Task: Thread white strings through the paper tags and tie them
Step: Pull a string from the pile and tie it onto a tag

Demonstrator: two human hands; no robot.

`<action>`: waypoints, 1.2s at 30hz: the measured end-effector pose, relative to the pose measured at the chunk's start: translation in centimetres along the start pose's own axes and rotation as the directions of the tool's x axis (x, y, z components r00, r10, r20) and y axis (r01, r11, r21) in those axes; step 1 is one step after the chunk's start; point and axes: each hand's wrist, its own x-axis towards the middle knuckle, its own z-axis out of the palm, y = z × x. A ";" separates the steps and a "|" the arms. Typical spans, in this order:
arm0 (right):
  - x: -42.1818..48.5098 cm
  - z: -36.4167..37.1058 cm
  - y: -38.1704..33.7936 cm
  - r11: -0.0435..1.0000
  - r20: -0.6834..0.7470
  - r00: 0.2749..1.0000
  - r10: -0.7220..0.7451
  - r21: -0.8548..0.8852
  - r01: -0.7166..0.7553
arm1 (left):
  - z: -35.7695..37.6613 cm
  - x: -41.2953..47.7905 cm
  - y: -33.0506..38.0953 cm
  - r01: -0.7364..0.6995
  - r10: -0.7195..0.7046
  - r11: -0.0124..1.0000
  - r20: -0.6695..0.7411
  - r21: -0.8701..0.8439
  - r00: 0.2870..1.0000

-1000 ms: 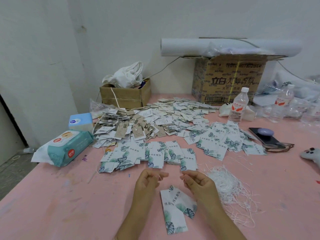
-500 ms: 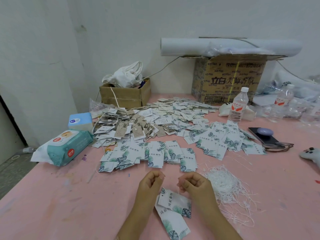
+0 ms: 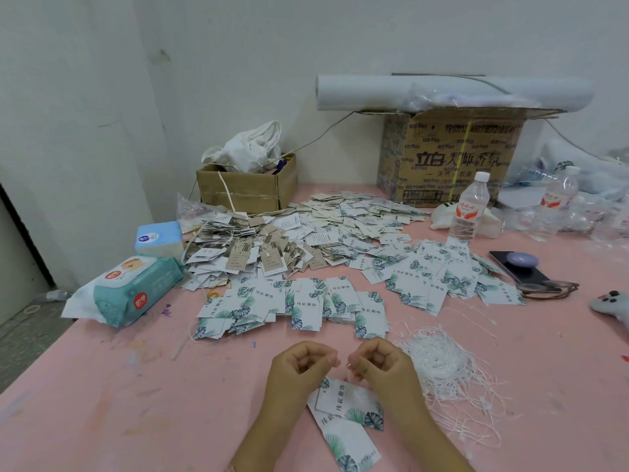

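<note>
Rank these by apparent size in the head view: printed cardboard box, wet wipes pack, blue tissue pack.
1. printed cardboard box
2. wet wipes pack (nearer the camera, which flatters it)
3. blue tissue pack

Our left hand (image 3: 301,367) and right hand (image 3: 383,366) pull in closer now, fingers curling tighter round the white string (image 3: 348,374) than a second ago, and the top tag (image 3: 343,400) swings more sideways underneath.

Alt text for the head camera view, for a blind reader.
A left hand and right hand pinch a white string above two leaf-printed tags on a pink table. Loose strings lie to the right, heaps of tags beyond.
</note>
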 end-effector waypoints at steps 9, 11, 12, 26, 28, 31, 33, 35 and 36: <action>-0.1 0.0 0.3 0.991 0.026 0.999 -0.046 -0.128 0.049 | -0.1 -0.1 -0.1 -0.007 0.007 1.000 0.013 -0.002 1.000; -0.2 0.1 0.5 0.987 0.032 0.998 -0.055 -0.152 0.059 | -0.1 -0.2 -0.2 -0.016 0.015 0.999 0.031 0.028 0.999; -0.2 0.1 0.5 0.985 0.033 0.998 -0.057 -0.164 0.061 | -0.1 -0.1 -0.3 -0.019 0.018 0.999 0.038 0.049 0.999; -0.3 0.1 0.6 0.981 0.076 0.994 -0.075 -0.174 0.088 | 0.0 0.1 -1.1 -0.069 0.065 0.992 0.039 0.105 0.997; -0.3 0.0 0.6 0.980 0.082 0.994 -0.076 -0.180 0.090 | 0.0 0.1 -1.2 -0.086 0.081 0.989 0.042 0.124 0.996; -0.3 0.0 0.6 0.980 0.090 0.993 -0.074 -0.179 0.089 | -0.1 0.1 -1.3 -0.107 0.102 0.983 0.039 0.152 0.994; -0.2 0.0 0.7 0.981 0.090 0.993 -0.072 -0.174 0.086 | -0.1 0.2 -1.4 -0.115 0.110 0.979 0.037 0.166 0.993; -0.2 -0.1 0.7 0.983 0.084 0.994 -0.070 -0.162 0.083 | -0.1 0.1 -1.4 -0.117 0.112 0.978 0.035 0.172 0.993; -0.2 0.0 0.6 0.984 0.081 0.994 -0.071 -0.157 0.083 | -0.1 0.1 -1.4 -0.117 0.112 0.978 0.036 0.172 0.993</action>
